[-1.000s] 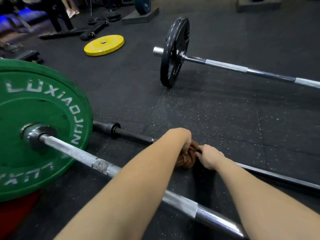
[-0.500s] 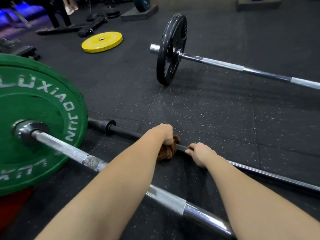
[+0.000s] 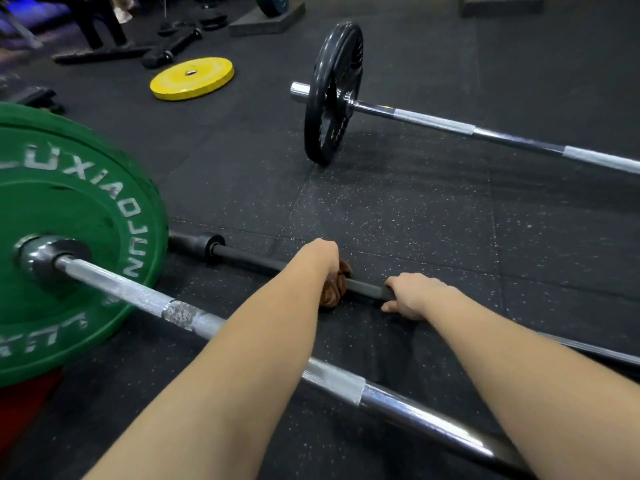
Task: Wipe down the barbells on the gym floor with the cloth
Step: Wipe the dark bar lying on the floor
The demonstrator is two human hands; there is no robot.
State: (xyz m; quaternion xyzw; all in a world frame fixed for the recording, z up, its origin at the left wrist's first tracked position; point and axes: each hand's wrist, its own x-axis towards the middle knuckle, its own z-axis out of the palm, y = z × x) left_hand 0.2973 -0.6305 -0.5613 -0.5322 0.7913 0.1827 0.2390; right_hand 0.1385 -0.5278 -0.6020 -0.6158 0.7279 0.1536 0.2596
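Brown cloth (image 3: 337, 287) sits bunched in our left hand (image 3: 322, 258), clamped round the thin black bar (image 3: 249, 258) on the floor (image 3: 415, 220); our right hand (image 3: 414, 294) grips that bar just beside it. Its long axis runs leftward beyond our left hand, likely our wiping direction.

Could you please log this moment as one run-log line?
phase: wiping | left hand: grips cloth on black bar | right hand: holds black bar
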